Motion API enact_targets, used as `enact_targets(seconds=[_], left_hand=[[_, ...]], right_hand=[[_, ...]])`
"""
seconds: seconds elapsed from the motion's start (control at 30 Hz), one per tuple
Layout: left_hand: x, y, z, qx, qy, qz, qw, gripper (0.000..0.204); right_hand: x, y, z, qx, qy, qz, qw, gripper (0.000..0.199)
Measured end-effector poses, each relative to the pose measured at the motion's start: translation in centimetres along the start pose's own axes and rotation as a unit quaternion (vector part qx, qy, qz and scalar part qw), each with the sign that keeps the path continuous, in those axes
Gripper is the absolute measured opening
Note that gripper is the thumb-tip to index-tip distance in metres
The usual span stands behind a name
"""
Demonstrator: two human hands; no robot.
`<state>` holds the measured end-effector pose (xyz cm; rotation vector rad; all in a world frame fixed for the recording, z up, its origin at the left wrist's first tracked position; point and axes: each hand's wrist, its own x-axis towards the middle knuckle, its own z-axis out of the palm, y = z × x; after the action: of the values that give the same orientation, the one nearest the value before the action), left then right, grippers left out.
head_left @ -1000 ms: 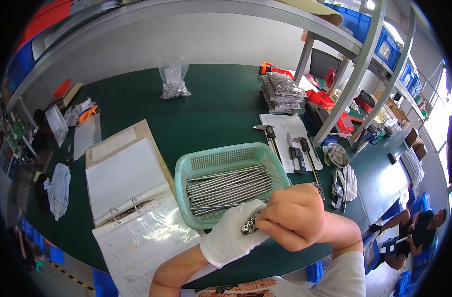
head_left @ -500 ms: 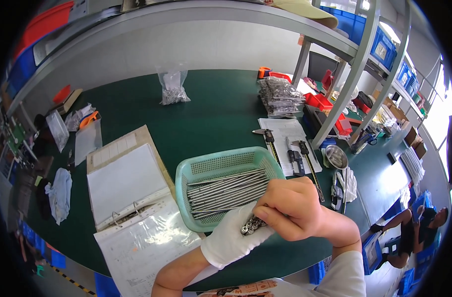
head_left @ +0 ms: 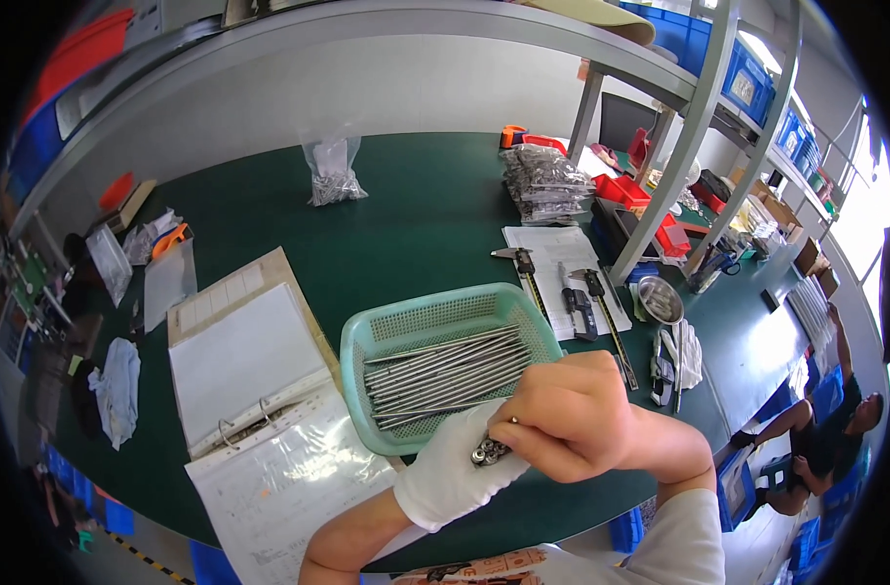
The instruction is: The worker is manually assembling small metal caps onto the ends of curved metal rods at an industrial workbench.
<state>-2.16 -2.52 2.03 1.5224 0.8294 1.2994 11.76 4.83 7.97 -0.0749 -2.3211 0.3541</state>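
Note:
My left hand (head_left: 455, 473), in a white glove, is closed around a cluster of small shiny metal pieces with round, hollow-looking ends (head_left: 488, 450). Their length is hidden in the glove. My bare right hand (head_left: 577, 414) is held just above and against the left one, thumb and bent fingers pinched together. A small shiny metal tip (head_left: 513, 420) shows at the pinch; the rest of that piece is covered. Beyond both hands, a pale green plastic basket (head_left: 353, 343) holds several long thin metal rods (head_left: 445, 375) lying side by side.
Left of the basket lies an open ring binder (head_left: 245, 370) with papers. Calipers (head_left: 606, 312) rest on sheets to the right, near a metal bowl (head_left: 659, 300) and white gloves (head_left: 689, 356). Bagged parts (head_left: 547, 185) are stacked behind. A shelf post (head_left: 684, 146) rises at right; another person sits beyond.
My right hand has shifted slightly, and the small metal tip now shows at its pinch. My left hand stays closed on its metal pieces. The view has moved a little.

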Motion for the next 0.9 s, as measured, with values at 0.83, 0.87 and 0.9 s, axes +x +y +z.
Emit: enact_targets(seconds=[0.83,0.87,0.9], left_hand=[[0.0,-0.6,-0.1,0.000,0.011,-0.012,1.000,0.022],[-0.1,-0.4,0.0,0.007,0.016,-0.014,1.000,0.021],[-0.1,-0.2,0.0,0.014,0.020,-0.016,1.000,0.020]], right_hand=[[1.5,0.0,-1.9,-0.042,-0.050,-0.036,0.997,0.015],[1.3,-0.1,-1.9,-0.047,-0.065,-0.024,0.996,0.015],[1.2,-0.1,-1.9,-0.053,-0.081,-0.012,0.995,0.016]])
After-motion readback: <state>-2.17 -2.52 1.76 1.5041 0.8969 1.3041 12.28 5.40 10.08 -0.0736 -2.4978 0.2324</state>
